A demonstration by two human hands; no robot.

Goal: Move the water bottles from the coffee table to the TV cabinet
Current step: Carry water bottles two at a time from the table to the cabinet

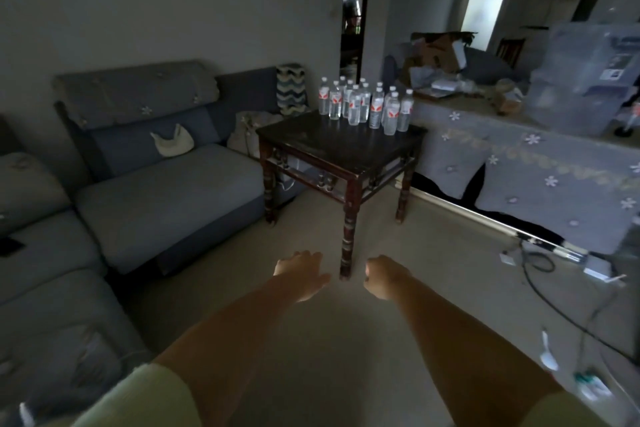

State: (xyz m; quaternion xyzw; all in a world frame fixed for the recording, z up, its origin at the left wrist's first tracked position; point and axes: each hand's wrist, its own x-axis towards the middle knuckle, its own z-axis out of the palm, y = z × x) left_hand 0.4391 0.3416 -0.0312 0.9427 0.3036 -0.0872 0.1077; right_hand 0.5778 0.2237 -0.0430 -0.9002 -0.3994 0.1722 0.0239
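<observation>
**Head view, dim living room.**

— Where do things stand?

— Both my arms reach out at lower centre of the frame. My left hand (300, 274) has its fingers loosely spread and grips nothing. My right hand (381, 277) is loosely curled with the knuckles towards the camera; it seems to hold nothing, but its palm side is turned away. The water bottles (367, 107) stand upright in a tight cluster, a dozen or so with white caps and red labels, at the far corner of the dark wooden coffee table (341, 149), just above centre frame.

— And where do they go?

— I take the long low unit under the flowered cloth (540, 163), running along the right of the frame, for the TV cabinet (the cloth hides its front, so that is a judgement). Its top at upper right already carries a clear plastic bin (585, 80) and a heap of cardboard and papers (446, 62).

— How would you do the first pick well?

— None is moved yet. I would step closer, since the hands are well short of the table, then lift from the near edge of the cluster, one bottle per hand, gripped round the body. Reaching into the middle risks toppling neighbours. I would set them on a bare stretch of cloth near the table.
</observation>
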